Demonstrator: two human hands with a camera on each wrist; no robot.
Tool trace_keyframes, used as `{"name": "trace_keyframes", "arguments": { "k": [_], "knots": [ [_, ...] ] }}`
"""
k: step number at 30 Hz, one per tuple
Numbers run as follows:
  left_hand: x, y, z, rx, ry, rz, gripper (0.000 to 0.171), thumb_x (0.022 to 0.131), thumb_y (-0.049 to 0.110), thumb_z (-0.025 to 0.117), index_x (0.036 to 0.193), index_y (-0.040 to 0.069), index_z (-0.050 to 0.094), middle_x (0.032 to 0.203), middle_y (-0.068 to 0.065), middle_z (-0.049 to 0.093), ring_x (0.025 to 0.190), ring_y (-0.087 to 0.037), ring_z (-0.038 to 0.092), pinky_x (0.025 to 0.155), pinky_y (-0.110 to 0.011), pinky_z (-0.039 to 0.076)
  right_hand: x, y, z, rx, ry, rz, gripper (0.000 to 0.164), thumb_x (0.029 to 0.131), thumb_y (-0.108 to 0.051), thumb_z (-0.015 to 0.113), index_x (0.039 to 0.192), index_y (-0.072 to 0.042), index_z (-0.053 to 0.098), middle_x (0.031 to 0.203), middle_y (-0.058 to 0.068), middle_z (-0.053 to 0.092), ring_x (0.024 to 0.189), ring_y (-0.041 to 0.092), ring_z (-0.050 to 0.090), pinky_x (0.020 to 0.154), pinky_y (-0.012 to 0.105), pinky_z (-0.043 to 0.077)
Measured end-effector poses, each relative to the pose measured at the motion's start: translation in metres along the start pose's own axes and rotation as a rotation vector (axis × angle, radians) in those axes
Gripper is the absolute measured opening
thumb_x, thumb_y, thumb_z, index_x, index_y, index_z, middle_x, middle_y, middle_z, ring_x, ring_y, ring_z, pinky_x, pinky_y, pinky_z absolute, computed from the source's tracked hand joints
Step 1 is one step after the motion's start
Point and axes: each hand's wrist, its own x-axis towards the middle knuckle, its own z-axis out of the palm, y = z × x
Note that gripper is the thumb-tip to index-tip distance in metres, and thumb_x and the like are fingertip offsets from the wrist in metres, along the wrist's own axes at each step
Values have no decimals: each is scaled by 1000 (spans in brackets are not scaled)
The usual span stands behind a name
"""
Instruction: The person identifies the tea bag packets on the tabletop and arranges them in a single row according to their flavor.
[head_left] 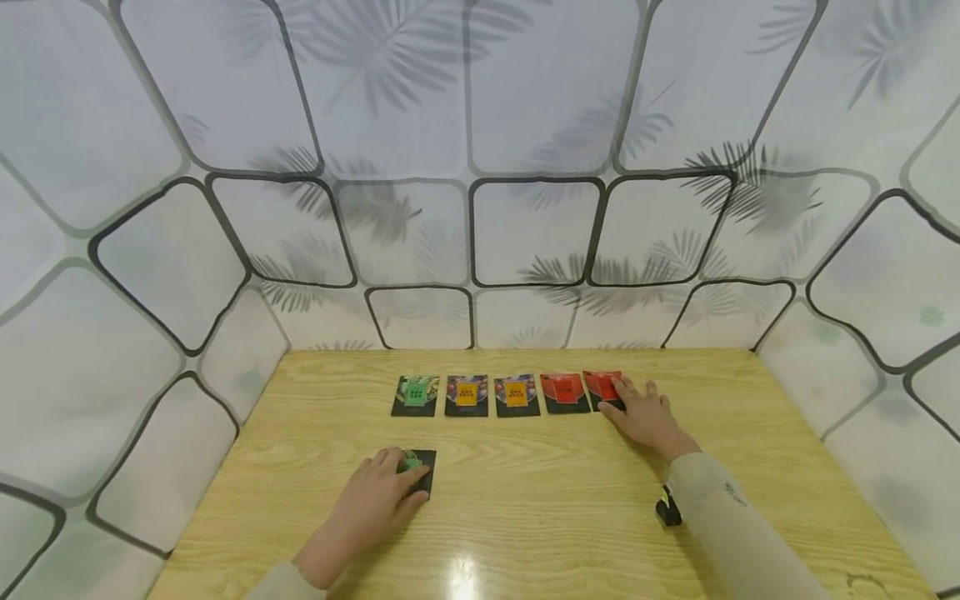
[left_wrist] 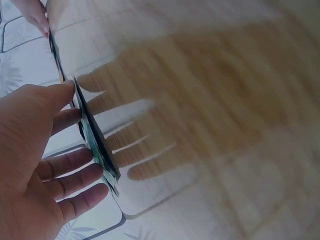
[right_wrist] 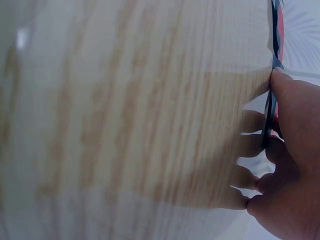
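My left hand (head_left: 372, 496) lies over a dark packet with a green label (head_left: 426, 482) at the front left of the table. In the left wrist view its thumb touches one end of the green-labelled packet (left_wrist: 95, 135), and several fingers reach its green side. My right hand (head_left: 647, 414) is at the right end of a row, with thumb and fingers about the edges of a red and black packet (head_left: 600, 385). In the right wrist view the thumb meets the dark edge of this red packet (right_wrist: 270, 107); the other fingertips reach down to the table.
Left of my right hand, the row holds another red packet (head_left: 566, 393), two packets with orange labels (head_left: 467, 396) and a green-labelled packet (head_left: 415, 396). A small black object (head_left: 667, 508) sits beside my right wrist. Patterned walls (head_left: 536, 233) surround the wooden table (head_left: 517, 492).
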Motion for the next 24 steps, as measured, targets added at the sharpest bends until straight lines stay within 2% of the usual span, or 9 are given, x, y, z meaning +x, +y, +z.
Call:
{"name": "trace_keyframes", "arguments": {
  "k": [6, 16, 24],
  "knots": [
    [0, 1, -2, -7, -18, -32, 48, 97, 46, 73, 131, 12, 74, 128, -23, 67, 116, -41, 67, 91, -59, 60, -1, 0, 0, -12, 3, -5, 83, 110, -57, 43, 165, 4, 27, 170, 32, 22, 150, 71, 6, 117, 86, 11],
    [0, -1, -2, -52, -39, -153, 41, 103, 38, 68, 130, 7, 73, 137, -27, 65, 125, -47, 63, 99, -65, 55, -1, -1, -2, -4, 1, -6, 84, 110, -58, 42, 165, 4, 26, 170, 32, 21, 151, 71, 5, 117, 85, 10],
    [-4, -7, -7, -66, -12, -174, 33, 101, 30, 72, 121, 4, 75, 134, -27, 67, 124, -48, 65, 100, -65, 56, -2, -2, -2, -4, 6, -9, 83, 110, -56, 43, 164, 4, 27, 169, 32, 22, 151, 71, 6, 117, 86, 11]
  ]
}}
